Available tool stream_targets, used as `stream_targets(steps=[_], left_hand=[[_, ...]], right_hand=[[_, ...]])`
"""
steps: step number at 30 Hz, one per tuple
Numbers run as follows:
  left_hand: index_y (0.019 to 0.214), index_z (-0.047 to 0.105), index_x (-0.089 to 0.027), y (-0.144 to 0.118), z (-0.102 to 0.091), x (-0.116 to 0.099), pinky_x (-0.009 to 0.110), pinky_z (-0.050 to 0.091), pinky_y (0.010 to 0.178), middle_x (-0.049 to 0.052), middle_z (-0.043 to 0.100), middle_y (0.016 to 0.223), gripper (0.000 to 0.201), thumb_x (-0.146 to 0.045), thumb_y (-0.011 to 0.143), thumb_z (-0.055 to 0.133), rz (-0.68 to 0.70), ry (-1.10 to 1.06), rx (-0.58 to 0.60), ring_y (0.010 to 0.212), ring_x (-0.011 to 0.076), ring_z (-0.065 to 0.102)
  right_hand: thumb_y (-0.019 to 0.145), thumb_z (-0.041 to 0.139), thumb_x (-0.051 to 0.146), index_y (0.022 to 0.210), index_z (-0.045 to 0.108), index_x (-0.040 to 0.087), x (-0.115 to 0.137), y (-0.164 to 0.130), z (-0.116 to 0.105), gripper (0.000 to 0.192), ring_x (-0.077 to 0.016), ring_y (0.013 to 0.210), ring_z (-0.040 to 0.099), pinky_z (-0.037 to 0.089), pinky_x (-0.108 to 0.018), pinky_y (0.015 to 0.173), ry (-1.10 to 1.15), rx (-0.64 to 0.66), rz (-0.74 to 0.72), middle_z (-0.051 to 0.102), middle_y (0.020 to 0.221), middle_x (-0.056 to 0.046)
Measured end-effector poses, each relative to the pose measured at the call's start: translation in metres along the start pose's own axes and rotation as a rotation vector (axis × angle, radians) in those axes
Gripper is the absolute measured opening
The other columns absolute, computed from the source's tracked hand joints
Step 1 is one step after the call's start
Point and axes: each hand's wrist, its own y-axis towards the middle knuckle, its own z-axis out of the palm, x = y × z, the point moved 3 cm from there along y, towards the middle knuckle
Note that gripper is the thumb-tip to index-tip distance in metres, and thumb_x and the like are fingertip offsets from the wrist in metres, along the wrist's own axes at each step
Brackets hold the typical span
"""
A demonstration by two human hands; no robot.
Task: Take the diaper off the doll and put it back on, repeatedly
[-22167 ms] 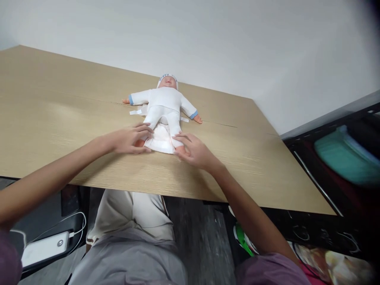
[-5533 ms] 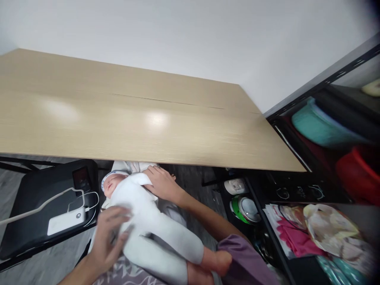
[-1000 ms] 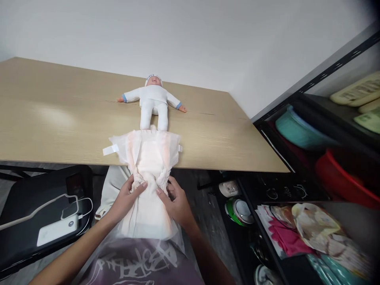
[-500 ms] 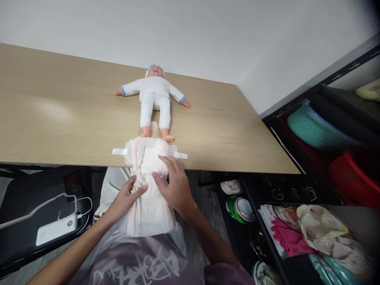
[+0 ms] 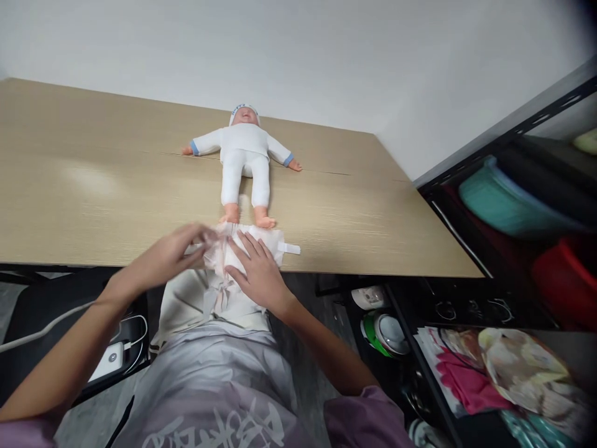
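A white diaper (image 5: 275, 242) with faint pink edges lies unfolded at the table's front edge, its near part hanging over my lap. My right hand (image 5: 259, 270) rests on it, palm down, fingers stretched out. At the diaper's left side is my left hand (image 5: 180, 249), its fingertips smeared by motion at the thin side flap; whether they pinch it I cannot tell. A white fastening tab (image 5: 291, 249) sticks out to the right. Just beyond the diaper, a baby doll (image 5: 245, 143) in white clothes and a printed cap lies on its back, arms spread, feet towards me.
The wooden table (image 5: 116, 205) meets a white wall behind. To the left, a white power bank (image 5: 109, 359) with a cable sits on a black seat. On the right, shelving holds a teal basin (image 5: 494, 193), a red basin (image 5: 564, 280) and several packages.
My left hand has moved up and left from the diaper's middle to its left flap. My right hand has flattened onto the diaper. The near part of the diaper has dropped down over my lap.
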Motion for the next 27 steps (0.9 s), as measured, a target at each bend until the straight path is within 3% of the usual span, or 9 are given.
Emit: stream_targets(steps=[3,6,8,13,15,18,21,24,27], left_hand=[[0.163,0.061,-0.015,0.069,-0.013,0.015,0.062,0.043,0.129,0.024,0.059,0.169,0.060,-0.016,0.103,0.057,0.222,0.338,-0.098,0.153,0.0400,0.056],[0.175,0.051,-0.024,0.124,0.001,0.019,0.066,0.036,0.134,0.020,0.034,0.190,0.089,0.001,0.090,0.065,0.417,0.587,0.090,0.171,0.0444,0.037],[0.174,0.052,-0.033,0.147,0.015,0.015,0.061,0.032,0.137,0.011,0.031,0.193,0.095,0.002,0.088,0.071,0.536,0.658,0.223,0.176,0.0427,0.030],[0.160,0.065,-0.036,0.178,0.039,0.008,0.051,0.037,0.133,0.003,0.043,0.188,0.087,0.000,0.082,0.075,0.667,0.637,0.294,0.171,0.0387,0.040],[0.143,0.075,-0.033,0.186,0.042,0.008,0.050,0.039,0.129,0.005,0.057,0.179,0.072,-0.002,0.078,0.076,0.711,0.582,0.283,0.163,0.0387,0.050],[0.123,0.081,-0.029,0.198,0.038,0.007,0.051,0.040,0.123,0.010,0.076,0.155,0.039,-0.013,0.088,0.072,0.758,0.535,0.261,0.147,0.0396,0.059],[0.125,0.081,-0.026,0.212,0.023,-0.003,0.052,0.042,0.118,0.012,0.080,0.142,0.032,-0.021,0.097,0.065,0.775,0.441,0.253,0.137,0.0391,0.061],[0.130,0.078,-0.025,0.226,-0.003,-0.019,0.049,0.044,0.117,0.011,0.081,0.138,0.033,-0.026,0.100,0.064,0.784,0.222,0.231,0.132,0.0348,0.063],[0.121,0.079,-0.024,0.239,-0.030,-0.034,0.047,0.046,0.118,0.008,0.081,0.127,0.025,-0.036,0.101,0.070,0.762,0.073,0.194,0.128,0.0314,0.067]], right_hand=[[0.120,0.054,0.054,0.182,0.042,0.023,0.000,0.001,0.000,0.070,-0.0308,0.180,0.026,0.020,-0.057,0.149,0.001,-0.007,-0.004,0.030,0.193,-0.011],[0.120,0.054,0.053,0.183,0.041,0.025,-0.001,0.000,0.001,0.070,-0.0309,0.180,0.026,0.021,-0.059,0.148,0.014,-0.023,-0.010,0.030,0.192,-0.010],[0.120,0.054,0.054,0.183,0.040,0.026,-0.002,0.000,0.002,0.070,-0.0308,0.180,0.027,0.022,-0.059,0.148,0.023,-0.023,-0.013,0.030,0.193,-0.010],[0.120,0.055,0.054,0.183,0.040,0.025,-0.001,0.000,0.002,0.071,-0.0315,0.180,0.026,0.023,-0.060,0.148,0.026,-0.004,-0.004,0.030,0.193,-0.011],[0.119,0.057,0.054,0.183,0.040,0.026,-0.001,0.000,0.000,0.072,-0.0320,0.181,0.025,0.023,-0.061,0.148,0.036,0.000,-0.003,0.028,0.193,-0.010],[0.117,0.060,0.054,0.183,0.040,0.027,-0.004,0.003,-0.002,0.074,-0.0329,0.180,0.025,0.021,-0.063,0.148,0.051,0.016,0.008,0.027,0.193,-0.010],[0.117,0.061,0.055,0.184,0.039,0.027,-0.011,0.014,-0.004,0.076,-0.0324,0.181,0.024,0.020,-0.063,0.148,0.060,0.044,0.021,0.025,0.194,-0.009],[0.119,0.057,0.054,0.184,0.037,0.025,-0.021,0.031,-0.008,0.074,-0.0319,0.182,0.022,0.020,-0.063,0.148,0.061,0.081,0.004,0.023,0.194,-0.009],[0.120,0.053,0.053,0.185,0.034,0.026,-0.032,0.052,-0.010,0.073,-0.0312,0.182,0.021,0.021,-0.064,0.148,0.051,0.085,-0.045,0.024,0.194,-0.009]])
